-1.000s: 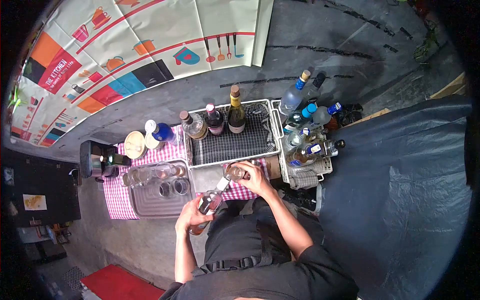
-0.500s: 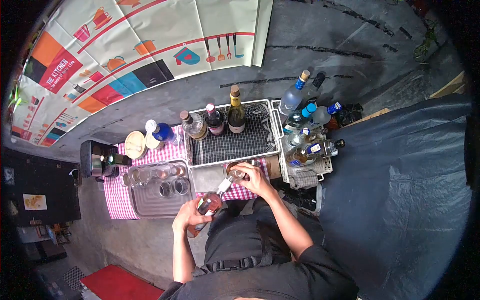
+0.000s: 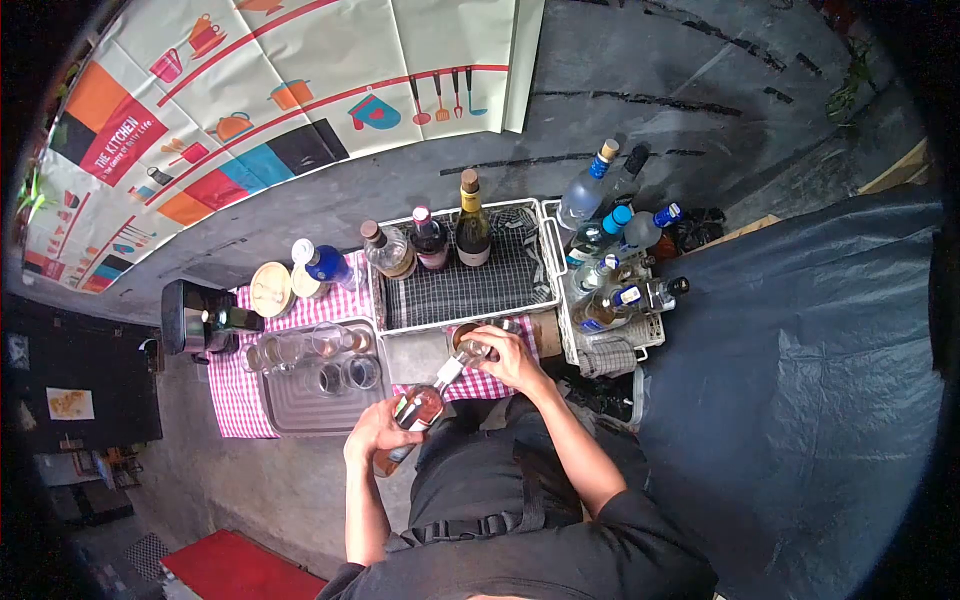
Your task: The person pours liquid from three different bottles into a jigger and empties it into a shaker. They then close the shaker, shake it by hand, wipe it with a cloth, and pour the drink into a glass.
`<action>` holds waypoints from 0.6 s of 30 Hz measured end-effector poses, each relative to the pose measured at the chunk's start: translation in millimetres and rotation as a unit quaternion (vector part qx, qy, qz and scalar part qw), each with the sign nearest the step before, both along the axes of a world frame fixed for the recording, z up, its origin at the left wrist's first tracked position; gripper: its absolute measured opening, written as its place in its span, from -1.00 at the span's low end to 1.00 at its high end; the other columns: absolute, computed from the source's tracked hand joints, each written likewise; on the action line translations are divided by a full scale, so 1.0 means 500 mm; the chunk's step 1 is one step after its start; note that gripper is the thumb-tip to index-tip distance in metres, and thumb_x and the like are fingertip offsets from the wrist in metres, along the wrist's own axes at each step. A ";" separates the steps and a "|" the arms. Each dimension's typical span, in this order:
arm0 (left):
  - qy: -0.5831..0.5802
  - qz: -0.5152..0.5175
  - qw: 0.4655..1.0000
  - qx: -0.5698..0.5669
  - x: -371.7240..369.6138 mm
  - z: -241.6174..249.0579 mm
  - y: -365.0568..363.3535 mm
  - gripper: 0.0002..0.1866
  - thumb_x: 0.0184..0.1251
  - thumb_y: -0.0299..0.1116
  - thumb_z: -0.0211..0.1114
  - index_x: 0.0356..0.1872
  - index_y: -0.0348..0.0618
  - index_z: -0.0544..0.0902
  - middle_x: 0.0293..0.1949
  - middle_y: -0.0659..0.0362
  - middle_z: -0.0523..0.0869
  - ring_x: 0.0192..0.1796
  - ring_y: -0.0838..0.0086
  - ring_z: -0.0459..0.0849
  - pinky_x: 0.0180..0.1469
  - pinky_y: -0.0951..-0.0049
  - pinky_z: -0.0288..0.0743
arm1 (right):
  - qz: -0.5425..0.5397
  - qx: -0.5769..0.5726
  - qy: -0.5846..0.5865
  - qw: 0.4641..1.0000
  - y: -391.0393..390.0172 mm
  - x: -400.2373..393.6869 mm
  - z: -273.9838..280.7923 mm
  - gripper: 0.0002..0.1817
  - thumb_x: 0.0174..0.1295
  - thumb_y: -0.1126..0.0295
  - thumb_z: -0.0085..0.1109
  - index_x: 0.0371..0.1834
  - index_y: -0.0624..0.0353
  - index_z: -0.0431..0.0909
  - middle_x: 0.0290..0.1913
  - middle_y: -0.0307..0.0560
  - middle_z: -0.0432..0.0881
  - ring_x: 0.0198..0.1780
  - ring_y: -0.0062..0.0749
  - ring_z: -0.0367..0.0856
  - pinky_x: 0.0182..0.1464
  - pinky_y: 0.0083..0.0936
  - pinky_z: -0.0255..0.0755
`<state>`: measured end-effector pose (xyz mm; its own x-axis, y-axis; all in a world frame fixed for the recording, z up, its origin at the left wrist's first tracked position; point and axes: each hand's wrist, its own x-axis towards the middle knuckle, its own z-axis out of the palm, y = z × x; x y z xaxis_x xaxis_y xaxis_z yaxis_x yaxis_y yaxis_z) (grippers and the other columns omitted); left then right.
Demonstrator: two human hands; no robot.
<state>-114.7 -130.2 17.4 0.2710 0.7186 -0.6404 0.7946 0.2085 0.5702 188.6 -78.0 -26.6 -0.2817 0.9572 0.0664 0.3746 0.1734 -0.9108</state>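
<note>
My left hand (image 3: 376, 430) is wrapped round the body of a glass bottle (image 3: 422, 405) with amber-pink liquid and a pale label on its neck. The bottle is tilted, its neck pointing up and to the right. At its mouth, my right hand (image 3: 516, 362) has its fingers closed round a small clear glass (image 3: 472, 350). Whether liquid is running between the two is too small to tell. Just behind them, a round dark-rimmed vessel (image 3: 461, 334) is partly hidden by my right hand. Below the bottle and glass lie the checked tablecloth (image 3: 485, 388) and a grey flat surface (image 3: 418, 357).
To the left, a ridged tray (image 3: 310, 415) carries several clear glasses (image 3: 362, 372). Behind, a white wire basket (image 3: 455, 313) holds three bottles on a checked cloth. More bottles crowd a second white rack (image 3: 648, 335) at right. A black appliance (image 3: 185, 318) stands far left.
</note>
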 end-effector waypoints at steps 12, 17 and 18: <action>0.023 -0.008 1.000 -0.001 0.003 -0.002 0.000 -0.07 -0.33 0.04 0.63 0.20 -0.27 0.67 -0.10 -0.18 0.83 0.02 0.03 0.83 0.12 0.13 0.65 | -0.001 -0.009 0.002 1.000 -0.001 0.002 -0.009 -0.44 -0.03 0.67 0.37 0.16 0.22 0.70 0.16 0.05 0.72 0.19 -0.03 0.72 0.28 -0.27 0.61; 0.015 -0.004 1.000 0.008 0.004 -0.003 -0.002 -0.05 -0.33 0.05 0.63 0.22 -0.27 0.66 -0.09 -0.18 0.83 0.02 0.03 0.83 0.13 0.13 0.65 | -0.003 -0.015 -0.002 1.000 -0.002 0.004 -0.014 -0.41 -0.04 0.67 0.37 0.19 0.19 0.69 0.17 0.07 0.71 0.20 -0.02 0.71 0.29 -0.26 0.59; 0.013 -0.001 1.000 0.008 0.004 -0.003 -0.002 -0.05 -0.33 0.05 0.63 0.22 -0.26 0.66 -0.09 -0.19 0.83 0.02 0.02 0.83 0.13 0.13 0.65 | -0.003 -0.015 -0.002 1.000 -0.002 0.005 -0.013 -0.41 -0.04 0.67 0.37 0.19 0.19 0.69 0.17 0.07 0.71 0.20 -0.02 0.71 0.29 -0.26 0.59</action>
